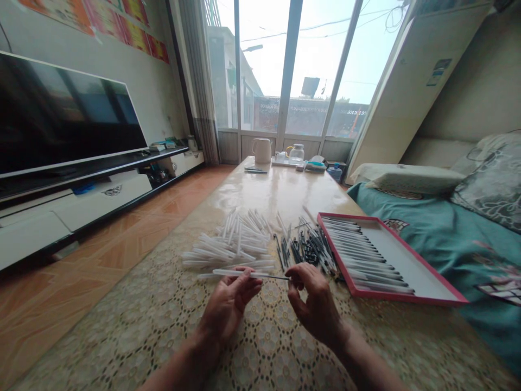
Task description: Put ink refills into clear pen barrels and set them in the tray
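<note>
Counter [260,358] surface is spreading out nearest the person, its lacy flower-and-dot pattern looking flat and faintly glossy. Just above it, the left hand [228,301] is holding a slim white pen barrel [232,273] nearly level, its grip closed between thumb and fingers. A thin dark rod [277,277] is extending in line from the barrel's right end, and the right hand [313,301] is curling its fingers at the rod's tip; whether that grip is pinching or merely touching cannot be told. This level pose is probably keeping the two slender parts aligned.

Beyond the hands, a loose heap of white tubes [238,239] is lying to the left, smooth and straight, probably plastic. Black pen parts [311,247] are clustering to its right, narrow and shiny; such grouping is presumably keeping each kind within easy reach. Farther right, a shallow tray [445,290] with a red rim is holding translucent pens [362,255] with dark ends side by side, its raised walls probably stopping them from rolling.

Past it, teal fabric [427,244] is draping in soft folds. At the far end, a pale, rounded jug [262,151] is standing near a clear glass pot [297,152].
</note>
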`<state>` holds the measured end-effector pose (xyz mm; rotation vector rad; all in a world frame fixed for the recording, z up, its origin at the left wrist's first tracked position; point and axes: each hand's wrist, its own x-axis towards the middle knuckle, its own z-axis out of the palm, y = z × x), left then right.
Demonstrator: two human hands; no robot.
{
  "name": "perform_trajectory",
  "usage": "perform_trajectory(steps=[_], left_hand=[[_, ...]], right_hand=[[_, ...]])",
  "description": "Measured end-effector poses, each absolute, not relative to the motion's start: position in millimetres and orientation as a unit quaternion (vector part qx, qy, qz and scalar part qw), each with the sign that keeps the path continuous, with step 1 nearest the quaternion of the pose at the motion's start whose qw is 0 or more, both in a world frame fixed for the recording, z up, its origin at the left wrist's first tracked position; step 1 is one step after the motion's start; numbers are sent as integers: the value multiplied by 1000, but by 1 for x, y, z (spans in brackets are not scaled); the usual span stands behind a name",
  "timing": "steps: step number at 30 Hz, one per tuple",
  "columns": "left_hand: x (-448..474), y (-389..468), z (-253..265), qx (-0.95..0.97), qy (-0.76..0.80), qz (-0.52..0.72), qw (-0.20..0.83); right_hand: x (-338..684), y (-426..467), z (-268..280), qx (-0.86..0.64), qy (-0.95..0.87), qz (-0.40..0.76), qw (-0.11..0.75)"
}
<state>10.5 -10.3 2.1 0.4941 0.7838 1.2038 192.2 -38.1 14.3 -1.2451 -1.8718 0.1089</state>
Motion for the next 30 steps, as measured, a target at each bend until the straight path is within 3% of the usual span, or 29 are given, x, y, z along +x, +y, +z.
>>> perform_trajectory(steps=[6, 9, 14, 20, 25, 30], left_hand=[[18, -16, 1, 213, 341, 498, 769], [16, -14, 8, 130, 350, 548, 748], [15, -14, 14, 92, 333, 562, 752], [14, -14, 8, 125, 337, 550, 754], [14, -13, 2, 157, 342, 541, 752], [15, -14, 1, 175, 349, 542, 744]], right_hand=[[197, -39, 12, -463, -760, 133, 436], [218, -26, 7, -560, -690, 71, 453], [249, -9, -3, -690, -661, -83, 283], [245, -8, -10, -705, -665, -111, 219], [245, -6, -11, -676, -673, -61, 294], [223, -16, 1, -573, -675, 147, 441]])
